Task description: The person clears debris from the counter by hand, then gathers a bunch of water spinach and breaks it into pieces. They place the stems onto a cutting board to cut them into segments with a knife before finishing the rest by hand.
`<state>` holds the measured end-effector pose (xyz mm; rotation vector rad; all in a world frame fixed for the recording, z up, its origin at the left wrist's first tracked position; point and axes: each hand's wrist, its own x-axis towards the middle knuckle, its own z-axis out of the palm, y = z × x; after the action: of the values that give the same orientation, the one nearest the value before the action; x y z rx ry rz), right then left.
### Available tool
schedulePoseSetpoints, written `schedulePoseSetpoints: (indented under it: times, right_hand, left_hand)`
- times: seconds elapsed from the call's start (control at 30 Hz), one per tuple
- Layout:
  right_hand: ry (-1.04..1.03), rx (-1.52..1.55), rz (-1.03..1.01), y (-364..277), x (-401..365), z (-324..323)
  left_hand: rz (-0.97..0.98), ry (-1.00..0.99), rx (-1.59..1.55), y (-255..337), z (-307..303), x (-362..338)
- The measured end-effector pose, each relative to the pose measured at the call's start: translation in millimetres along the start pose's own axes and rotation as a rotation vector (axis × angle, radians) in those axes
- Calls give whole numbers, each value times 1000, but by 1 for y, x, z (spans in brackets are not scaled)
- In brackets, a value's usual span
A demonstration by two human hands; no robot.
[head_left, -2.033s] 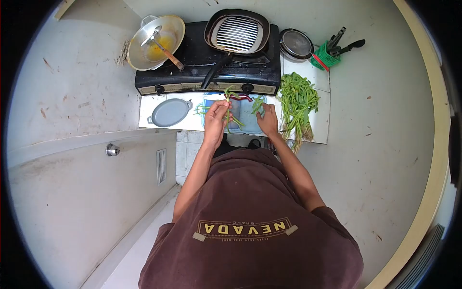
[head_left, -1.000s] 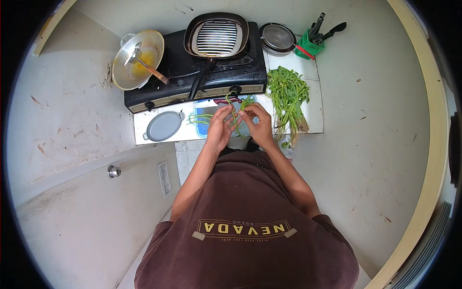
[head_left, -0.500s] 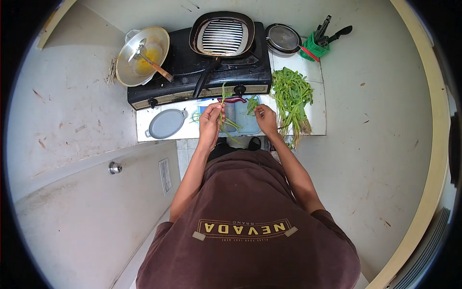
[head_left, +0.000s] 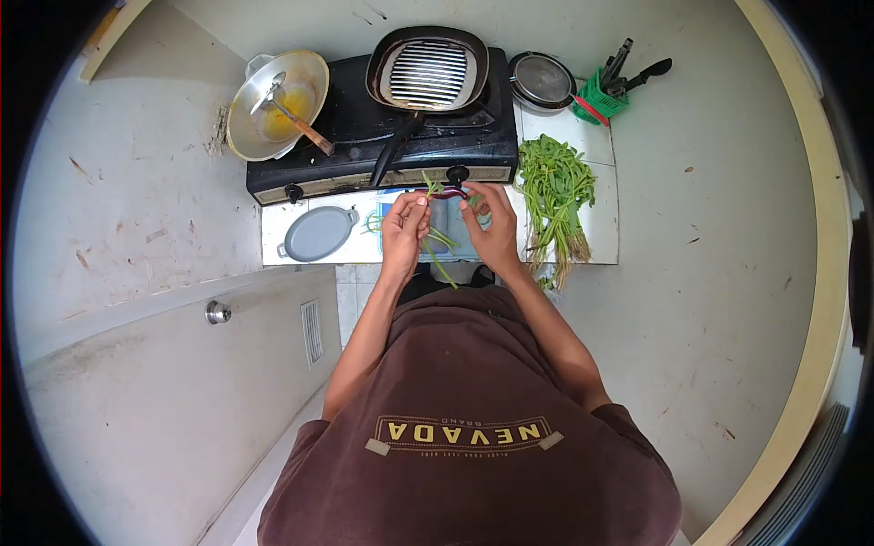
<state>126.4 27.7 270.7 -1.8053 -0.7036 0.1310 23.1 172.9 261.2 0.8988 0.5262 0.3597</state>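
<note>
My left grip [head_left: 404, 232] pinches a green sprig [head_left: 431, 187] near the middle of the frame; my right grip [head_left: 494, 234], thumb and fingers parted, is just beside it. My hands partly hide the blue tray [head_left: 462, 244]. A leafy bunch [head_left: 557, 187] lies right of centre on the table [head_left: 603, 214], a grey dish [head_left: 319, 234] left; the stove [head_left: 355, 136] crowds the upper middle.

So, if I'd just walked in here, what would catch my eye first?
Probably the big brown shirt filling the bottom middle, its yellow "NEVADA" lettering upside down from this view. Next, the bright bunch of leafy greens on the white counter, to the right of the black stove. Near the centre, the left hand pinches a thin green stem.
</note>
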Motion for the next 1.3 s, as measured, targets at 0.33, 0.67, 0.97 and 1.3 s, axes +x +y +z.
schedulePoseSetpoints:
  times: [0.33, 0.67, 0.97, 1.3]
  right_hand:
    - [-1, 27, -86, -16, 8, 0]
    - [-20, -102, -187, -12, -3, -1]
    - [-193, -182, -189, 4, -14, -6]
    - [-69, -188, 270, 117, -20, 6]
  left_hand:
    - [1, -41, 151, 0, 17, -5]
    - [73, 15, 208, -11, 24, -6]
    - [-122, 152, -128, -24, 17, -2]
    - [60, 125, 177, -7, -6, 10]
